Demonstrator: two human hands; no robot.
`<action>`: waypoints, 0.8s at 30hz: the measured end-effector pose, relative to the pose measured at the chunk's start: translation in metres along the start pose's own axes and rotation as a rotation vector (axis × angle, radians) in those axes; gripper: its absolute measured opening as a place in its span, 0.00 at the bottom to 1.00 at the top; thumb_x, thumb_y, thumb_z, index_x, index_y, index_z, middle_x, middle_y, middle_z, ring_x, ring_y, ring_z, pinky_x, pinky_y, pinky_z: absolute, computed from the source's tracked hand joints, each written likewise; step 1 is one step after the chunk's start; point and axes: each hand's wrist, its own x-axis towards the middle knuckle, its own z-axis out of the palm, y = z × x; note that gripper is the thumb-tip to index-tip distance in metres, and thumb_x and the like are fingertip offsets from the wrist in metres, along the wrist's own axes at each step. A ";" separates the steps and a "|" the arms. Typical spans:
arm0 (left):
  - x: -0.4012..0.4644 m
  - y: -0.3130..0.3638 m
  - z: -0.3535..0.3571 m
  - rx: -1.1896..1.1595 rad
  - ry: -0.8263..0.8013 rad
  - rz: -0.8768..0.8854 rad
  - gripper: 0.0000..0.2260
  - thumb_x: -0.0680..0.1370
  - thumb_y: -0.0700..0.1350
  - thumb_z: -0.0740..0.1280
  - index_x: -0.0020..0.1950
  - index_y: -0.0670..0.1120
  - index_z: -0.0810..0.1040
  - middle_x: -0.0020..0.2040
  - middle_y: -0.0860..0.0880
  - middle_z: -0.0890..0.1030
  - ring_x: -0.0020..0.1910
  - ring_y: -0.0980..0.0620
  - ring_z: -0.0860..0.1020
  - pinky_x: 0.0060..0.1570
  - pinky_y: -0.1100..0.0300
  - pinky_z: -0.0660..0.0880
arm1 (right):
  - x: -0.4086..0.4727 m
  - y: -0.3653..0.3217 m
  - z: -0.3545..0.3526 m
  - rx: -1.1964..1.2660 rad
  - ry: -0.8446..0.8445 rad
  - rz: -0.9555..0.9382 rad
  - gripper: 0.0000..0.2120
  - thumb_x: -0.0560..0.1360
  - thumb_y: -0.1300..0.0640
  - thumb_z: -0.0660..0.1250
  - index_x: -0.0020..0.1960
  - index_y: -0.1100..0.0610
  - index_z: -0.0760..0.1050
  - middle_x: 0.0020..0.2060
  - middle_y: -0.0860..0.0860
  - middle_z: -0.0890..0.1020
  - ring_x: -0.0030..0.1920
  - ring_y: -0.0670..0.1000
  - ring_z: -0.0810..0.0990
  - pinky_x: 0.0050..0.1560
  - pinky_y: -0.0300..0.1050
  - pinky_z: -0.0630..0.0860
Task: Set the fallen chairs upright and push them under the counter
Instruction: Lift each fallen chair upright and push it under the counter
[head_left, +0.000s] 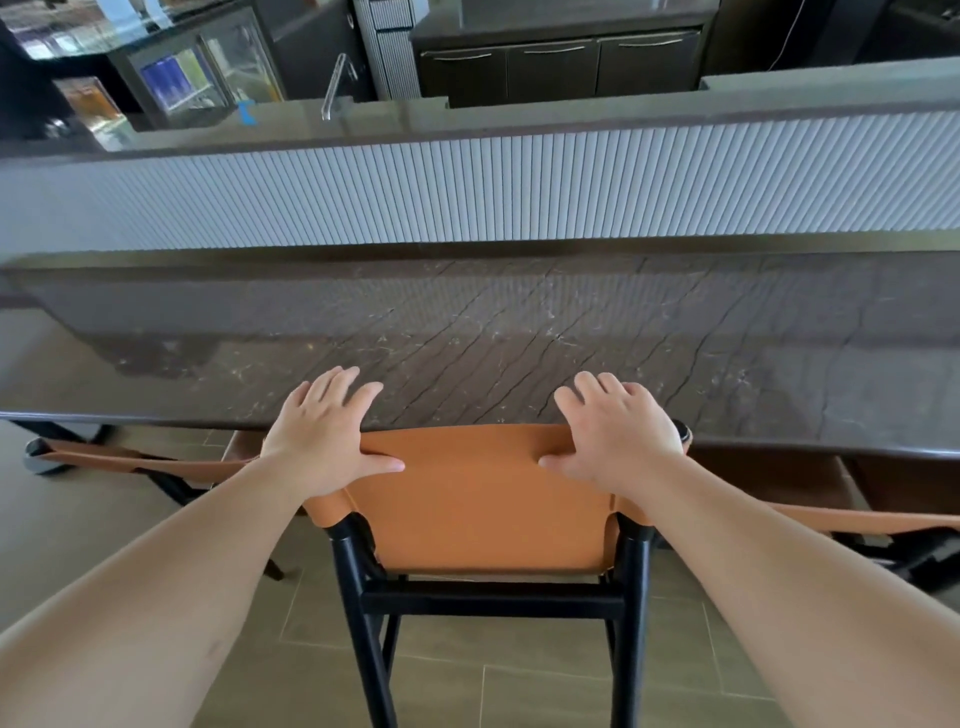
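Head-height, down over counter

Orange chair upright, black-legged — against dark counter

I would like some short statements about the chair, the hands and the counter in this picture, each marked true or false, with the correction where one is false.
1. Both hands rest on the top edge of the chair's backrest. True: the left hand and the right hand lie on the orange backrest, thumbs on its near face.
2. The middle chair lies on its side on the floor. False: it stands upright at the counter.
3. The chair frame is white. False: the frame is black.
4. Other orange chairs show at the left and at the right. True.
5. The countertop is bright blue. False: it is dark brown stone with veins.
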 end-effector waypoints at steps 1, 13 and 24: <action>0.002 0.000 0.000 0.011 0.004 0.015 0.50 0.63 0.82 0.51 0.78 0.55 0.54 0.80 0.47 0.54 0.79 0.46 0.49 0.75 0.46 0.52 | 0.000 0.001 0.000 0.015 -0.014 0.021 0.31 0.70 0.28 0.58 0.61 0.50 0.66 0.55 0.50 0.71 0.57 0.53 0.70 0.54 0.50 0.69; 0.050 -0.030 -0.002 0.157 0.055 0.228 0.52 0.64 0.82 0.47 0.79 0.51 0.56 0.80 0.44 0.53 0.79 0.44 0.48 0.75 0.39 0.47 | -0.003 -0.027 0.004 0.028 -0.021 0.135 0.28 0.72 0.31 0.56 0.61 0.51 0.67 0.54 0.49 0.73 0.55 0.53 0.73 0.49 0.48 0.72; 0.063 -0.045 0.003 0.034 -0.004 0.383 0.50 0.65 0.81 0.50 0.79 0.53 0.50 0.80 0.46 0.49 0.79 0.47 0.44 0.76 0.44 0.39 | 0.007 -0.035 0.001 -0.010 -0.019 0.160 0.32 0.72 0.27 0.56 0.62 0.50 0.69 0.55 0.49 0.74 0.56 0.52 0.73 0.52 0.48 0.73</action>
